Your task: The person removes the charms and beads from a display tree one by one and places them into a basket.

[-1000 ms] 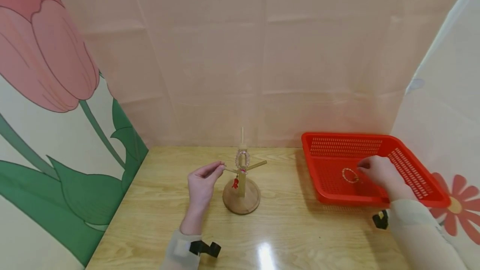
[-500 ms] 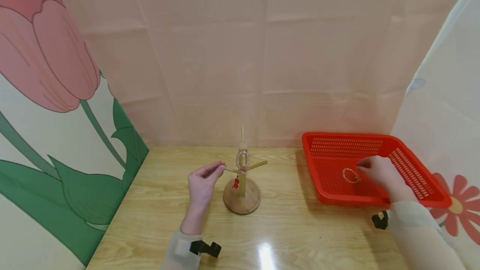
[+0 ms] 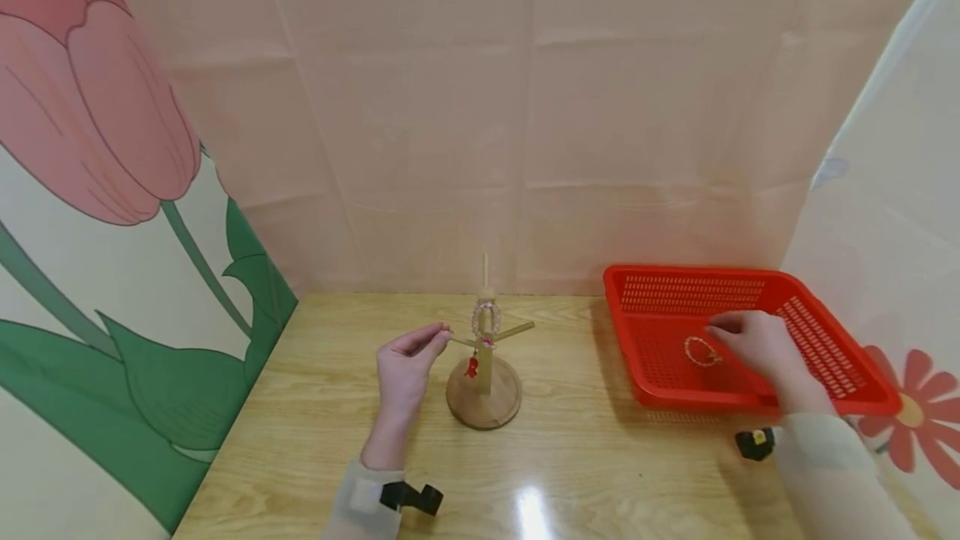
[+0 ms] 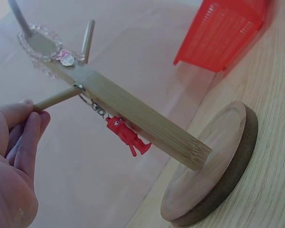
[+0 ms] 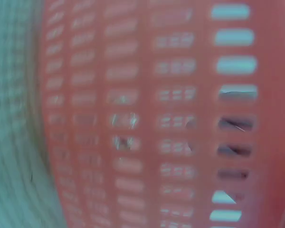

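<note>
A wooden stand with a round base and several pegs stands on the table. My left hand pinches the tip of its left peg between thumb and fingers. From that peg, against the post, hangs a keychain with a red figure. A pale pink beaded bracelet hangs higher on the stand. Another beaded bracelet lies in the red basket. Over it, at its right side, hovers my right hand with loosely bent fingers; nothing shows in them. In the right wrist view the hand is hidden.
The basket stands at the right of the table, its slotted wall filling the blurred right wrist view. Pale sheeting hangs behind the table, and a wall with a printed tulip borders the left.
My right hand has shifted slightly left over the basket, and its sleeve moved with it. The bracelet in the basket stays in place. My left hand holds still on the peg.
</note>
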A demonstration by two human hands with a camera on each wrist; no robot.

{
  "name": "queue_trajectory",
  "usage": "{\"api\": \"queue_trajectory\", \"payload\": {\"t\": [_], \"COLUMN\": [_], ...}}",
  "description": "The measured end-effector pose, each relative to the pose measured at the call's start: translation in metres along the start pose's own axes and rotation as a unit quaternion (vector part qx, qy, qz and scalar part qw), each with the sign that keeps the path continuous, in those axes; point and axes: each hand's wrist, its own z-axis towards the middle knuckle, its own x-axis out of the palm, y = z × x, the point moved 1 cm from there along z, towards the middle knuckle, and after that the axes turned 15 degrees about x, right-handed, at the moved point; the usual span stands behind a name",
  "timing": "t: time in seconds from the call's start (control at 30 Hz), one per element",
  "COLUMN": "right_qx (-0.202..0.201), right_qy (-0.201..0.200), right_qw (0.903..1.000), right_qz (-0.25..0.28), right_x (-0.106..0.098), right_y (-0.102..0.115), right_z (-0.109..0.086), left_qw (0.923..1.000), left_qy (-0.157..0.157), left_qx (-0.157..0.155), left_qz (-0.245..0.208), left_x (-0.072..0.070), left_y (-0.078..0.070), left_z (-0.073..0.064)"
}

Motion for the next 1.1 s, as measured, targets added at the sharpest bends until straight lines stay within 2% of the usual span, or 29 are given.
{"api": "queue_trajectory", "payload": {"t": [0.23, 0.43, 0.9, 1.1], "right_qx": [0.019, 0.013, -0.048, -0.101], "right_qy": [-0.023, -0.053, -0.083, -0.094], "right_qw": [0.9979, 0.9924, 0.9754, 0.9603], "right_qz": [0.058, 0.11, 0.199, 0.243], "right_x": [0.009, 0.019, 0.04, 0.051], "right_y": [0.027, 0.065, 0.143, 0.174], "right_z": [-0.015, -0.032, -0.065, -0.077], "left_qw": [0.9998, 0.9998, 0.9999, 1.0], "left_qy": [-0.005, -0.006, -0.006, -0.003], "left_qx": [-0.016, -0.015, -0.006, -0.005], "left_qz": [0.014, 0.014, 0.008, 0.003], "left_x": [-0.002, -0.003, 0.001, 0.0], "left_y": [-0.001, -0.001, -0.001, -0.001], "left_z": [-0.002, -0.003, -0.001, 0.0]}}
